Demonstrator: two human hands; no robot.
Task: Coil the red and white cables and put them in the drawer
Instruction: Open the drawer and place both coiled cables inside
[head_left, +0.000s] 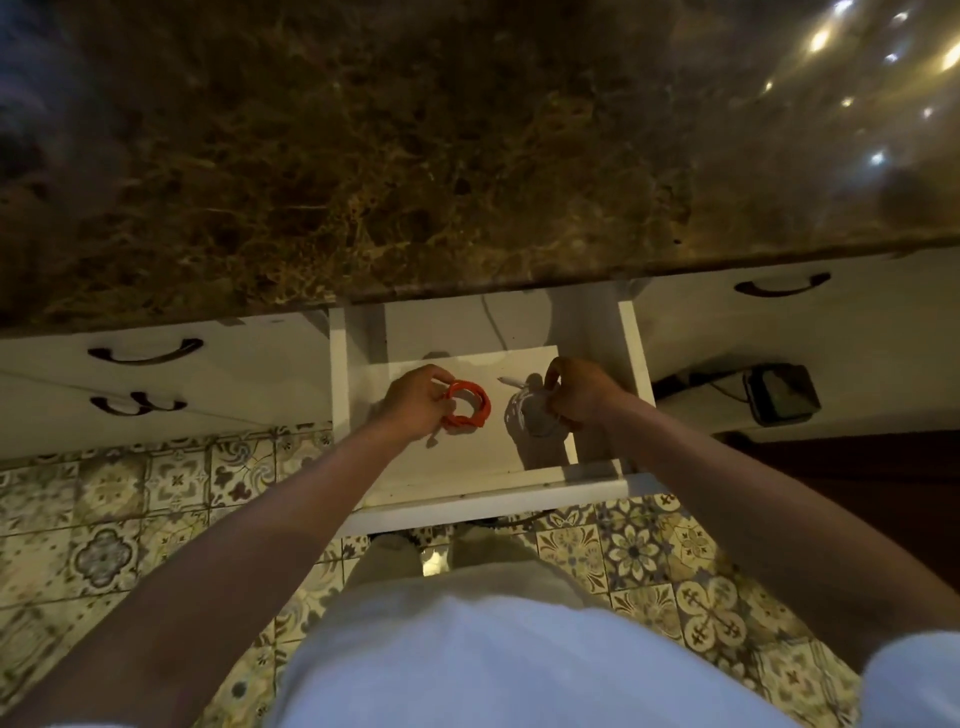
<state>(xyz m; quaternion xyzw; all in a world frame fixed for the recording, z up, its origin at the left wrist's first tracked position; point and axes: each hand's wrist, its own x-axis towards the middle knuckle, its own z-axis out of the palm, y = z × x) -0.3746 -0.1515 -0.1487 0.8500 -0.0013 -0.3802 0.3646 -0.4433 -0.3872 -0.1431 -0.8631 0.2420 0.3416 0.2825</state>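
Two coiled cables sit over the one open white wooden drawer (488, 499): one red coiled cable (467, 405) at the left hand's (415, 402) fingers, one white coiled cable (524, 415) at the right hand's (576, 395) fingers. Three dark curved metal drawer handles (145, 352) show, two left of the fingers, one right.

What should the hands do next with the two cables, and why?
Probably let go. The left hand holds the coiled red cable and the right hand holds the white cable, both already down inside the open drawer.
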